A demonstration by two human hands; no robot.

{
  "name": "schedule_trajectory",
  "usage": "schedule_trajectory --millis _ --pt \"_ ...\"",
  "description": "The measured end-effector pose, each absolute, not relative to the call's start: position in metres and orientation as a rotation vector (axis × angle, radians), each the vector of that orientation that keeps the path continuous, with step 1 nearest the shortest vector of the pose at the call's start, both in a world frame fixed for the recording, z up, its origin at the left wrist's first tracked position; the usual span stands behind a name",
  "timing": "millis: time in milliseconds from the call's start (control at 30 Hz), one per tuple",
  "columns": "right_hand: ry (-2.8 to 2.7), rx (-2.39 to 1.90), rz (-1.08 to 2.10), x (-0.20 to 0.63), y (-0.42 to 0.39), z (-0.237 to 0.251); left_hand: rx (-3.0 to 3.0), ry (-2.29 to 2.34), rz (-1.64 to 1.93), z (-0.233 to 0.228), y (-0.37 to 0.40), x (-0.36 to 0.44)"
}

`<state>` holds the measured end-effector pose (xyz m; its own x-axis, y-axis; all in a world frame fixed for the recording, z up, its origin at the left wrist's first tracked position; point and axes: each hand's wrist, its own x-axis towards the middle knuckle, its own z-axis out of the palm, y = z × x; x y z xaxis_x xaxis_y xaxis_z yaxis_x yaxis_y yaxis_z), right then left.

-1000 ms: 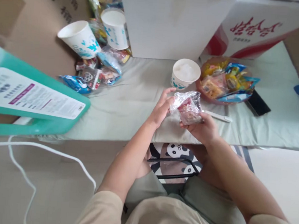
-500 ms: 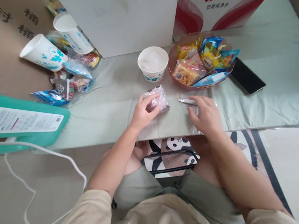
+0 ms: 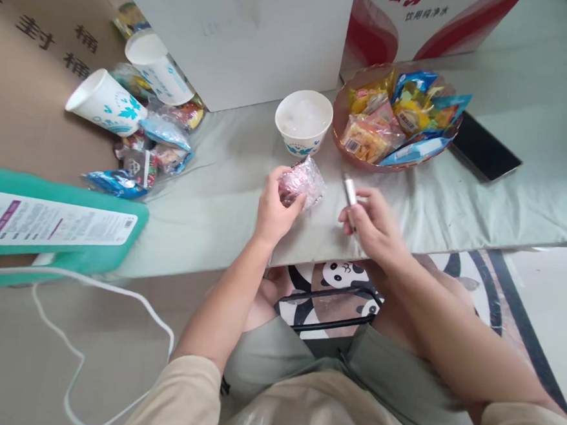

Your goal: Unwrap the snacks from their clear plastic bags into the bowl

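Note:
My left hand (image 3: 275,205) grips a small pinkish package in bubble wrap (image 3: 305,180), thumb at the near side and fingers at the left. The package is tilted, just in front of a white paper bowl (image 3: 302,146) with something whitish and translucent inside. To the right, my right hand (image 3: 373,222) is closed around a slim silver tool (image 3: 349,194) that looks like a small knife. It points up and away from me; its tip is blurred. A gap separates the tool from the package.
A glass bowl of wrapped snacks (image 3: 342,148) and a black phone (image 3: 486,149) stand at the right. White paper cups (image 3: 109,106) lie on bagged snacks (image 3: 120,183) at the left. A white box (image 3: 257,36) stands behind; a green container (image 3: 135,218) is at the left edge.
My right hand has picked the silver tool up off the cloth and turned it upright. My left hand has tilted the package up. The view has shifted a little left.

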<state>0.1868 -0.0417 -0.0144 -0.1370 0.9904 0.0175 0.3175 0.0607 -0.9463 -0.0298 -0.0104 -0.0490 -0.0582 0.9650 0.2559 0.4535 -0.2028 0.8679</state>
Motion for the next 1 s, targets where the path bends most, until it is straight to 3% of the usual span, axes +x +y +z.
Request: schedule_trajectory --millis 200,633,833,1000 --pt "-1.48 -1.361 1.31 0.149 -0.034 -0.018 1.631 1.504 1.216 -0.048 -0.013 -0.026" --pt "-1.801 -1.595 1.255 0.189 -0.038 -0.012 1.179 1.529 1.351 -0.05 -0.004 -0.039" --pt "-1.919 -1.807 0.562 0.235 -0.035 -0.022 1.558 1.901 1.32 -0.046 -0.009 -0.059" --pt "-1.995 -1.897 0.17 0.236 -0.031 -0.027 1.71 1.757 1.235 -0.04 -0.005 -0.058"
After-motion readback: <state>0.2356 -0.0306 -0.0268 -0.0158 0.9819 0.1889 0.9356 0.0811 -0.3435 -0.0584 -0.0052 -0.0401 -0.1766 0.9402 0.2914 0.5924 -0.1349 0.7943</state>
